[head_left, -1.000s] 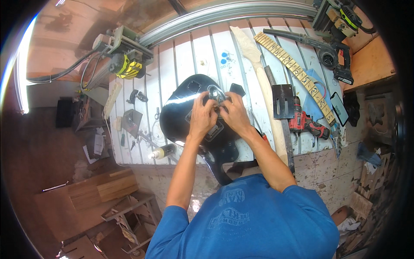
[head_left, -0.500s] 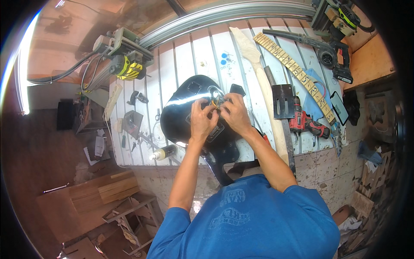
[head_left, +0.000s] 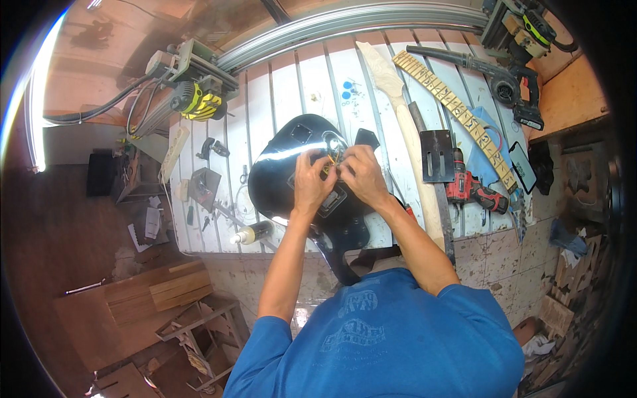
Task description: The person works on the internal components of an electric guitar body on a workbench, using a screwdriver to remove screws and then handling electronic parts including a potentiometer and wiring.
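Observation:
A glossy black electric guitar body point(head_left: 272, 179) lies on the slotted table, its neck end toward me. At an opening in its right side, my left hand point(head_left: 312, 182) pinches thin yellow wires point(head_left: 332, 160) between thumb and fingers. Opposite it, my right hand point(head_left: 363, 178) is closed at the same wires, its fingertips bent and nearly touching the left ones. What exactly the right fingertips hold is too small to tell. Just beyond the right hand rests a small dark plate point(head_left: 367, 138).
A white-tipped bottle point(head_left: 251, 233) lies left of the guitar. To the right are a pale wooden neck point(head_left: 409, 126), a fretboard point(head_left: 458, 109), a red drill point(head_left: 472, 188) and a blower point(head_left: 502, 86). A machine head point(head_left: 199, 99) hangs at the far left under a metal rail point(head_left: 345, 28).
Both hands stay at the guitar's opening, with small finger shifts around the wires. The whole view has moved slightly.

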`<action>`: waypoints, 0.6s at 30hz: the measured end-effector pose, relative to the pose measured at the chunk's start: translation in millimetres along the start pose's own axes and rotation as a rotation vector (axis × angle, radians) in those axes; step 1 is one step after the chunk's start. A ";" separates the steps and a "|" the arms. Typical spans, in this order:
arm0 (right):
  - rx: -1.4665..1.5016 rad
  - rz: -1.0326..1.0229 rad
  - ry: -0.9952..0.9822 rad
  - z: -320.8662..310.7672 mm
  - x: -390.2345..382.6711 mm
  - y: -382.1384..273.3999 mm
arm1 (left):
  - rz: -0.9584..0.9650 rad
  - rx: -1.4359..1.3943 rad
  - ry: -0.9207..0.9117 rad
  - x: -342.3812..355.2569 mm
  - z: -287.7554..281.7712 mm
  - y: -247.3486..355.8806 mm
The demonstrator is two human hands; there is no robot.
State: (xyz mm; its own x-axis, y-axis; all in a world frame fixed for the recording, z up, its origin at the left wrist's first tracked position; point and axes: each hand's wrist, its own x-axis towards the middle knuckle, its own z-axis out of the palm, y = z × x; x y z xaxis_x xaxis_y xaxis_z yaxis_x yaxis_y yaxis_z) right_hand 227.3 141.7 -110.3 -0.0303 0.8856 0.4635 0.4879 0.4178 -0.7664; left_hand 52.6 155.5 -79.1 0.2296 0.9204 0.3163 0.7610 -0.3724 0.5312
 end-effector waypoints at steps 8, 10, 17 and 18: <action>-0.128 -0.147 -0.027 7.0 16.2 5.2 | 0.035 -0.014 -0.160 14.4 -11.7 -8.2; -0.136 -0.153 -0.094 5.5 21.4 3.0 | -0.011 -0.050 -0.149 13.8 -9.7 -12.2; -0.023 -0.049 -0.300 -26.4 20.5 -2.5 | -0.147 -0.269 -0.097 0.2 1.6 -19.1; -0.022 0.002 -0.292 -22.4 13.3 -6.1 | -0.174 -0.341 -0.060 -1.5 2.2 -21.6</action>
State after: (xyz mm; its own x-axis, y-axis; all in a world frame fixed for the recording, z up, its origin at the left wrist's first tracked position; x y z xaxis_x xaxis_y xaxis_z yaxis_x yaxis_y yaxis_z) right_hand 243.4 146.4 -89.5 -0.2777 0.9086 0.3118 0.5073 0.4144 -0.7556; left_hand 37.1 162.4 -92.8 0.1574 0.9750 0.1569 0.5489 -0.2185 0.8068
